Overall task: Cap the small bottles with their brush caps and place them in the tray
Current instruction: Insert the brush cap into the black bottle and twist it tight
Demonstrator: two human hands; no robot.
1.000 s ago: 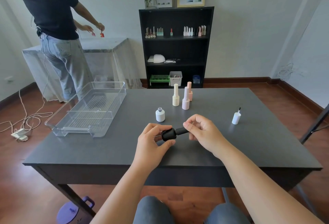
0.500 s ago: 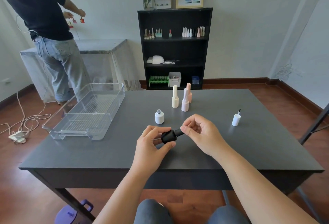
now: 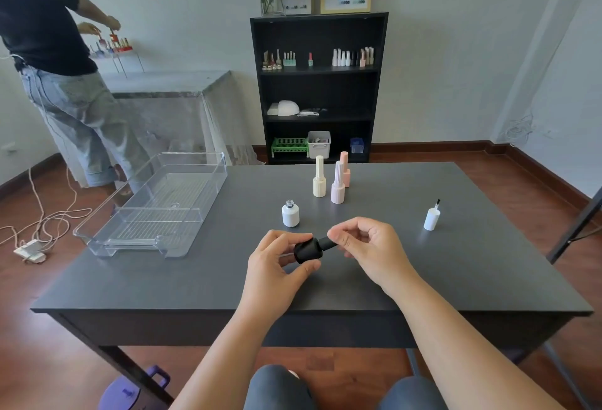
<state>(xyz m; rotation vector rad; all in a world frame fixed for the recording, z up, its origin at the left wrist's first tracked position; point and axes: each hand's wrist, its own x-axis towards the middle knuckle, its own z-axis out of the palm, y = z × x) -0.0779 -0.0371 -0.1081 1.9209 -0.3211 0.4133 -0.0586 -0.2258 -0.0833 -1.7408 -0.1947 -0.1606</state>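
My left hand grips a small black bottle, tilted on its side above the dark table. My right hand pinches its black brush cap, which sits on the bottle's neck. An uncapped white bottle stands just beyond my left hand. A white brush cap stands brush-up at the right. Three capped bottles stand further back: cream, pale pink and peach. The clear tray lies empty at the left.
A person in a black shirt and jeans stands at the far left by a draped side table. A black shelf with small bottles stands against the back wall. Cables and a power strip lie on the floor.
My hands have stayed on the black bottle and cap, with the right fingers shifting slightly on the cap. The person at the back has moved their arms.
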